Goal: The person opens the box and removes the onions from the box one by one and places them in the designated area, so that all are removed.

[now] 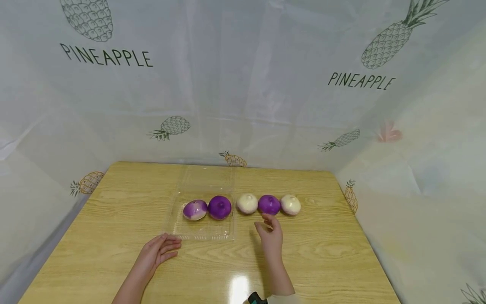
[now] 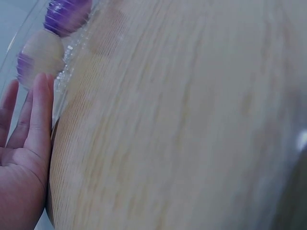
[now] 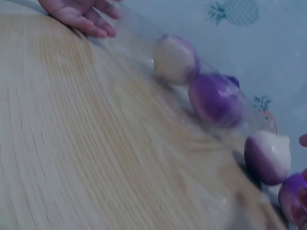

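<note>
Flat on the table, a clear plastic clamshell box [image 1: 205,234] stands with its lid [image 1: 206,175] folded back. Inside it lie a purple-and-white onion-like bulb [image 1: 195,214] on its side and a deep purple bulb [image 1: 220,207]. My left hand [image 1: 157,252] has its fingers extended at the box's near left corner. In a row right of the box sit a whitish bulb [image 1: 247,204], a purple bulb [image 1: 269,204] and another whitish bulb [image 1: 290,205]. My right hand [image 1: 271,236] is just in front of the purple one, thumb and fingers apart, its fingertips close to that bulb's near side.
The wood-grain table [image 1: 322,253] carries all of this. Behind it and at both sides hangs a pale curtain [image 1: 243,84] printed with pineapples. The dark edge of a wrist device [image 1: 256,298] shows by the right sleeve.
</note>
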Motion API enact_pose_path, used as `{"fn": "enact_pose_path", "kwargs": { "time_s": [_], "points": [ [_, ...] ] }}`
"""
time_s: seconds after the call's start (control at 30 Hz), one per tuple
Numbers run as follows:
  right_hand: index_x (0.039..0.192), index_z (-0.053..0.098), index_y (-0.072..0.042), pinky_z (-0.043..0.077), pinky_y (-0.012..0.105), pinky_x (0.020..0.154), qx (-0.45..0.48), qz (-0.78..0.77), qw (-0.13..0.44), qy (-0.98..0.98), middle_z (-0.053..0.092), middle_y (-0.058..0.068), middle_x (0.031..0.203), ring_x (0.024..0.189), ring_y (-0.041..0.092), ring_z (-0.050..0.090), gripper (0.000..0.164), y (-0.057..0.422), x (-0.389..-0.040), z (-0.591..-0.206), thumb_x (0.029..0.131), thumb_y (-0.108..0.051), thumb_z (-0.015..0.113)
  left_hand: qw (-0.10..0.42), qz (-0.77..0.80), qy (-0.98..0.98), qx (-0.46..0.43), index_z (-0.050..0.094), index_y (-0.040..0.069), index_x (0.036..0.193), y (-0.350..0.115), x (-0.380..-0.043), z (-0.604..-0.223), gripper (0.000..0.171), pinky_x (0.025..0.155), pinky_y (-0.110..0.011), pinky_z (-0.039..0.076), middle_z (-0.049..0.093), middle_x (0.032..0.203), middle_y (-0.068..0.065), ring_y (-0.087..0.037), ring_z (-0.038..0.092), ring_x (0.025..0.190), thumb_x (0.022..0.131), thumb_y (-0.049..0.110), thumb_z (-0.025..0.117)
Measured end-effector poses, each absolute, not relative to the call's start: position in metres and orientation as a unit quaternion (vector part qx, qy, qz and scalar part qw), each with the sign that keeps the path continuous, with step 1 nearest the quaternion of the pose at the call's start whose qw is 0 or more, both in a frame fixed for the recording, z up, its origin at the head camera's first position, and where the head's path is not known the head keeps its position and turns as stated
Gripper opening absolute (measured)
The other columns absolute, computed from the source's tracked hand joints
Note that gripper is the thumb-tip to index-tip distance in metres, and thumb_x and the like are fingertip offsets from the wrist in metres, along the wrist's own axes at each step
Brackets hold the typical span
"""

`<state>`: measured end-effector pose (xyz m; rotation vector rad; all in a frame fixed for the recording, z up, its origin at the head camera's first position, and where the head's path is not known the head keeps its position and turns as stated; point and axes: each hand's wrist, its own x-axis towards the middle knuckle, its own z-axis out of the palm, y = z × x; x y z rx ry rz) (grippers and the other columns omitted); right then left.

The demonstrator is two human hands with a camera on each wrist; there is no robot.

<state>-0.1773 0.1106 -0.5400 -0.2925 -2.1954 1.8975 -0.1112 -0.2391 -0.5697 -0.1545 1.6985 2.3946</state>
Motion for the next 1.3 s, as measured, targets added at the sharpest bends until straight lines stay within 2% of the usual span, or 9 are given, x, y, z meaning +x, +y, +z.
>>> {"fn": "enact_pose_path", "kwargs": {
  "time_s": [0.2, 0.37, 0.53, 0.7, 0.83, 1.0, 1.17, 1.3],
  "points": [
    [0.114, 0.062, 0.005, 0.051, 0.025, 0.083, -0.029, 0.647, 0.048, -0.76, 0.062, 0.019, 0.11, 0.1, 0.029, 0.057, 0.035, 0.091, -0.176, -0.523, 0.083, -0.001, 0.074, 0.103, 0.81, 0.575, -0.042, 0.052, -0.018, 0.122, -0.241, -0.111, -0.569, 0.051, 0.089, -0.038, 0.055, 0.066, 0.11, -0.016, -0.024, 0.066, 0.103, 0.107, 0.029, 0.04],
    [0.115, 0.061, 0.007, 0.053, 0.032, 0.085, 0.026, 0.65, 0.017, -0.76, 0.064, 0.022, 0.109, 0.098, 0.033, 0.059, 0.037, 0.077, -0.178, -0.51, 0.081, 0.0, 0.075, 0.1, 0.815, 0.571, -0.028, 0.052, -0.018, 0.121, -0.241, -0.11, -0.569, 0.049, 0.089, -0.039, 0.055, 0.066, 0.11, -0.016, -0.025, 0.066, 0.103, 0.108, 0.027, 0.039],
    [0.115, 0.06, 0.011, 0.054, 0.042, 0.088, 0.065, 0.655, 0.01, -0.753, 0.064, 0.026, 0.108, 0.097, 0.037, 0.06, 0.038, 0.065, -0.182, -0.504, 0.079, 0.005, 0.074, 0.098, 0.821, 0.562, -0.027, 0.058, -0.013, 0.117, -0.24, -0.108, -0.569, 0.044, 0.088, -0.038, 0.055, 0.067, 0.108, -0.015, -0.024, 0.066, 0.102, 0.108, 0.025, 0.039],
    [0.114, 0.06, 0.012, 0.056, 0.035, 0.086, 0.082, 0.646, -0.018, -0.759, 0.061, 0.028, 0.107, 0.099, 0.041, 0.058, 0.039, 0.056, -0.19, -0.503, 0.078, 0.009, 0.074, 0.099, 0.821, 0.561, -0.035, 0.06, -0.011, 0.116, -0.24, -0.108, -0.57, 0.043, 0.088, -0.038, 0.055, 0.067, 0.107, -0.015, -0.024, 0.066, 0.102, 0.108, 0.026, 0.039],
    [0.116, 0.061, 0.01, 0.054, 0.032, 0.087, 0.082, 0.629, -0.041, -0.772, 0.06, 0.026, 0.107, 0.102, 0.041, 0.057, 0.041, 0.052, -0.198, -0.506, 0.078, 0.006, 0.076, 0.102, 0.823, 0.558, -0.032, 0.06, -0.01, 0.117, -0.241, -0.108, -0.571, 0.042, 0.089, -0.038, 0.055, 0.067, 0.108, -0.014, -0.024, 0.066, 0.102, 0.108, 0.026, 0.04],
    [0.118, 0.061, 0.007, 0.054, 0.034, 0.086, 0.091, 0.603, -0.053, -0.791, 0.059, 0.021, 0.108, 0.102, 0.038, 0.058, 0.043, 0.047, -0.206, -0.506, 0.078, 0.003, 0.078, 0.103, 0.822, 0.559, -0.026, 0.061, -0.008, 0.116, -0.241, -0.108, -0.571, 0.041, 0.089, -0.039, 0.054, 0.067, 0.108, -0.013, -0.024, 0.066, 0.103, 0.108, 0.025, 0.039],
    [0.121, 0.062, 0.002, 0.053, 0.037, 0.086, 0.1, 0.562, -0.069, -0.818, 0.058, 0.017, 0.116, 0.105, 0.035, 0.056, 0.045, 0.043, -0.216, -0.499, 0.08, -0.001, 0.079, 0.103, 0.818, 0.564, -0.031, 0.059, -0.011, 0.118, -0.242, -0.109, -0.57, 0.044, 0.089, -0.039, 0.055, 0.067, 0.109, -0.014, -0.025, 0.066, 0.104, 0.108, 0.027, 0.039],
    [0.122, 0.062, 0.0, 0.052, 0.036, 0.08, 0.115, 0.524, -0.074, -0.841, 0.058, 0.014, 0.12, 0.104, 0.032, 0.055, 0.046, 0.042, -0.225, -0.498, 0.079, -0.003, 0.08, 0.106, 0.816, 0.567, -0.036, 0.057, -0.013, 0.119, -0.242, -0.11, -0.569, 0.046, 0.089, -0.039, 0.055, 0.066, 0.11, -0.015, -0.025, 0.066, 0.104, 0.107, 0.028, 0.041]
  ]
}}
